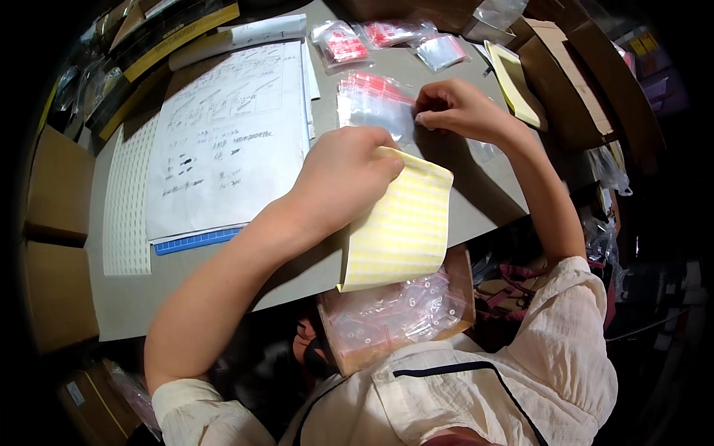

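Note:
My left hand (342, 175) grips the top edge of a sheet of stickers (401, 223) between thumb and fingers. The sheet is yellow with rows of pale marks, and it hangs past the table's front edge. My right hand (465, 111) is closed in a pinch at the right side of a fanned stack of clear zip bags (368, 104) with red strips. Whatever lies between its fingertips is too small to make out. Below the sheet, an open cardboard box (465, 327) holds many clear zip bags (387, 320), several bearing small round white stickers.
Handwritten papers (223, 149) lie on a blue board (197, 239) at left, beside a white sheet of small marks (130, 208). More bag packs (341, 44) sit at the back. A yellow pad (517, 85) and cardboard boxes (565, 82) line the right; stacked cartons (59, 186) stand left.

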`<move>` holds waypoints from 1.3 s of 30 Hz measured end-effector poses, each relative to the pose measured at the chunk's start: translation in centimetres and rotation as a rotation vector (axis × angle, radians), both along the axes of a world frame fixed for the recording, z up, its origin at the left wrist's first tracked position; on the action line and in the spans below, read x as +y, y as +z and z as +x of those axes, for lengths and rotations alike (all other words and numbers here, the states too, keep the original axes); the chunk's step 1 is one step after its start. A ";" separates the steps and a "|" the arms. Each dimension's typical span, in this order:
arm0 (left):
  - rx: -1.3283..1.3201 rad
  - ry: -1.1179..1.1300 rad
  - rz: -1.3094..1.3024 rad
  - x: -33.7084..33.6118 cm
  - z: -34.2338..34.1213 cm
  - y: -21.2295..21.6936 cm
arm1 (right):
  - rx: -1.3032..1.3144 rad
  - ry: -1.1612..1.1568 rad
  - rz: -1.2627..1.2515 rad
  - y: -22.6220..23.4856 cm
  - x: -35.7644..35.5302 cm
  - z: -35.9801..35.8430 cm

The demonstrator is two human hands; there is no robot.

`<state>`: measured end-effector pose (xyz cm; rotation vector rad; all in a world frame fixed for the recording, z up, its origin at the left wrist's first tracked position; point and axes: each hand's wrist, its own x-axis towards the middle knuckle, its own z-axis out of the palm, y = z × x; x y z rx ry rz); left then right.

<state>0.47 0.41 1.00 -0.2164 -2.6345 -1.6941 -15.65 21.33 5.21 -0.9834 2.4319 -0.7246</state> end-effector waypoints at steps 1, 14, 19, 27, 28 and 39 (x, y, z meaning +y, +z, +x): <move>0.003 -0.003 -0.002 0.1 0.1 0.2 | 0.140 0.037 0.083 0.2 0.4 -0.2; 0.022 -0.003 -0.002 0.1 0.3 0.1 | 0.000 0.124 -0.134 0.9 -1.4 1.2; 0.047 0.002 0.005 0.5 0.7 0.2 | 0.360 0.061 0.077 0.1 -0.9 0.9; 0.045 -0.016 -0.001 0.9 1.0 1.1 | 0.362 -0.147 0.187 2.9 4.9 0.4; 0.050 -0.028 0.010 0.9 1.1 0.9 | 0.269 -0.155 0.031 2.7 5.1 1.5; -0.016 -0.173 0.103 1.1 1.3 0.5 | -0.212 -0.118 -0.413 -0.4 6.9 12.7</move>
